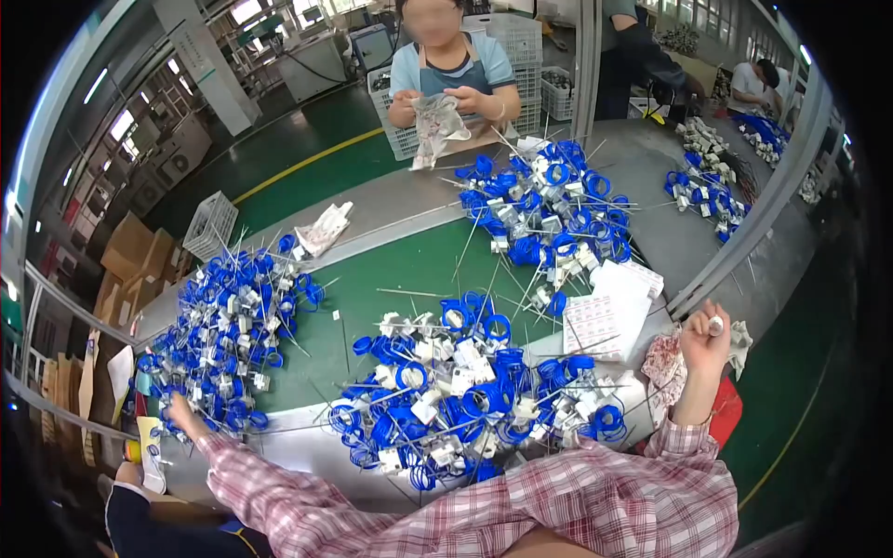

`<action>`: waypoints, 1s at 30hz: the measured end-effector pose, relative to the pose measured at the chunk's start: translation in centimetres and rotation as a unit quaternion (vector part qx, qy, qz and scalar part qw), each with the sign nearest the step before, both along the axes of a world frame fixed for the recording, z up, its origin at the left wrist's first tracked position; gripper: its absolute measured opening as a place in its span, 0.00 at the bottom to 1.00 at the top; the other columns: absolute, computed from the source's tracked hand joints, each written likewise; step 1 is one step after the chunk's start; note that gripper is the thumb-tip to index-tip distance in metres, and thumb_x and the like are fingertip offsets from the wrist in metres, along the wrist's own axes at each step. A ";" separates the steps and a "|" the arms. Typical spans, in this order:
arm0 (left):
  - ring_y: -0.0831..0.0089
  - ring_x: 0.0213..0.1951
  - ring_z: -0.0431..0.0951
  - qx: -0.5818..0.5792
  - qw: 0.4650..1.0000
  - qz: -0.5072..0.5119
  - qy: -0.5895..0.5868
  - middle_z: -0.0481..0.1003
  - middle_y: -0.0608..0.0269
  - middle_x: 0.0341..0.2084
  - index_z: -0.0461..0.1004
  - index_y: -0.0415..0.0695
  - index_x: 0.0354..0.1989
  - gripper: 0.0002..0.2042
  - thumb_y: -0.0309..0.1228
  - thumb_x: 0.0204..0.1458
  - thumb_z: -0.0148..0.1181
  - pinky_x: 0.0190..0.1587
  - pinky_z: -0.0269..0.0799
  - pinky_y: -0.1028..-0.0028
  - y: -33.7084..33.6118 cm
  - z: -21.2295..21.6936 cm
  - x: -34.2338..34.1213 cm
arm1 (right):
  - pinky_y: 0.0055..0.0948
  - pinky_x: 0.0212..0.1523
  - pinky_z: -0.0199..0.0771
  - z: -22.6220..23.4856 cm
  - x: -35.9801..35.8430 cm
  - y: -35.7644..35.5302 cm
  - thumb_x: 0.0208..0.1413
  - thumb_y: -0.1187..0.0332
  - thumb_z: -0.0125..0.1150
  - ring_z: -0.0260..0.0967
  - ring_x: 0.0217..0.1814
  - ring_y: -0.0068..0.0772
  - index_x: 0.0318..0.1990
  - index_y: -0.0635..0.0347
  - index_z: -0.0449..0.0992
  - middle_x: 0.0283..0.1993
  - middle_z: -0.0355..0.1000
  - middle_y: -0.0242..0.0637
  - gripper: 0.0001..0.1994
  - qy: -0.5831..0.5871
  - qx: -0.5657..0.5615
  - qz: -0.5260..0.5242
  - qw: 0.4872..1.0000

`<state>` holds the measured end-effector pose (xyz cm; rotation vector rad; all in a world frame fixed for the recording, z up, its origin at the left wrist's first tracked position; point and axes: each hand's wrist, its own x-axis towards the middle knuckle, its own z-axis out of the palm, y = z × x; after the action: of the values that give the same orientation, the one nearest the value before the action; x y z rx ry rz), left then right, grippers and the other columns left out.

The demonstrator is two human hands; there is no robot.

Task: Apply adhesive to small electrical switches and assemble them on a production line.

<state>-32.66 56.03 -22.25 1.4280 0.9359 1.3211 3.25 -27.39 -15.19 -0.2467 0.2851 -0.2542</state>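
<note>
My left hand point(182, 413) reaches out to the left and rests at the near edge of a big pile of blue coiled cables with white connectors point(223, 339); whether it grips one is unclear. My right hand point(705, 337) is raised at the right, fingers closed around a small white cylindrical object point(717, 325). Between my arms lies another heap of blue cable coils and white parts point(465, 395) with thin metal rods sticking out. Both sleeves are red-and-white plaid.
A green work mat point(391, 279) covers the grey table. A third blue cable heap point(549, 209) lies farther back, white label sheets point(609, 312) beside it. A person across the table holds a crumpled bag point(435, 126). White crates, cardboard boxes at left, other workers at right.
</note>
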 end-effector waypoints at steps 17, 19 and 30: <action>0.52 0.62 0.40 -0.259 0.657 -0.565 -0.427 0.39 0.35 0.58 0.38 0.24 0.56 0.38 0.44 0.49 0.47 0.63 0.40 0.63 -33.9 17.8 24.8 | 0.17 0.15 0.44 -1.5 -0.9 -1.2 0.51 0.75 0.47 0.42 0.12 0.17 0.33 0.71 0.62 0.15 0.51 0.26 0.06 -0.014 0.099 0.095 0.990; 0.53 0.61 0.43 -0.285 0.669 -0.559 -0.398 0.42 0.35 0.57 0.41 0.24 0.56 0.36 0.44 0.51 0.43 0.62 0.41 0.63 -34.4 16.8 24.8 | 0.17 0.15 0.44 -2.0 -0.8 -2.1 0.51 0.76 0.47 0.42 0.12 0.17 0.34 0.70 0.61 0.15 0.51 0.26 0.06 -0.027 0.109 0.094 0.989; 0.61 0.56 0.58 -0.248 0.720 -0.645 -0.061 0.54 0.43 0.55 0.49 0.29 0.55 0.25 0.39 0.57 0.33 0.57 0.55 0.69 -47.5 19.1 19.8 | 0.17 0.14 0.45 -3.1 -2.9 -4.3 0.49 0.75 0.48 0.44 0.12 0.17 0.33 0.71 0.62 0.15 0.53 0.28 0.06 -0.076 0.157 0.141 0.974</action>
<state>-12.83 8.56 -3.17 1.0860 0.0081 0.0535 0.38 -31.69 -18.28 0.0472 0.1316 0.0558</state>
